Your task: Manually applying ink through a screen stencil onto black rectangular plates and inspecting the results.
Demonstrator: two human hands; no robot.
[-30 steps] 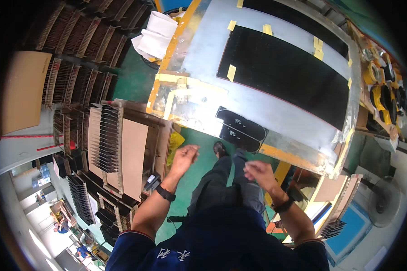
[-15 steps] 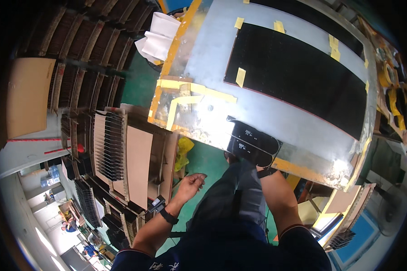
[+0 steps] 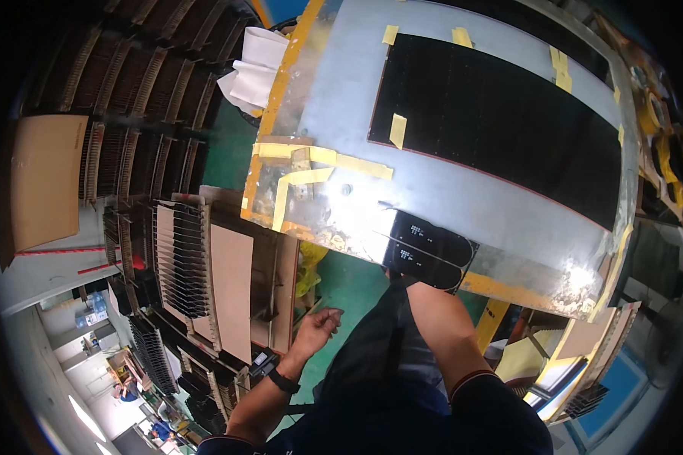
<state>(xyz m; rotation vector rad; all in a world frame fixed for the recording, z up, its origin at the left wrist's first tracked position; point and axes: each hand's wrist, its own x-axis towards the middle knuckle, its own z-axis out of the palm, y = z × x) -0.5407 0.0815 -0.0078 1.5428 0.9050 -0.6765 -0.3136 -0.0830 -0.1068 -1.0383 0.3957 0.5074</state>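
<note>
Racks [image 3: 182, 262]: set at the far left beside the person, filled with thin dark panels stood on edge in slots, so that faces do not rub; brown cardboard sheets [image 3: 231, 288] are leaned against them as dividers.

Left hand [image 3: 319, 327]: held free over the green floor [image 3: 349, 277], between the racks and the table; fingers loosely curled and slightly apart, nothing gripped. A dark band is worn at the wrist.

Table [image 3: 463, 197]: a shiny metal top, its near edge running just ahead of the body; yellow tape [image 3: 311, 163] is stuck at its left corner.

Small dark panels [image 3: 425, 250]: two, laid flat at the near edge, within easy reach.

Right hand: reached under or behind those panels; hidden, so finger state cannot be told.

Large black sheet [image 3: 501, 117]: taped flat at its edges further back. Bare metal is left around it.
</note>
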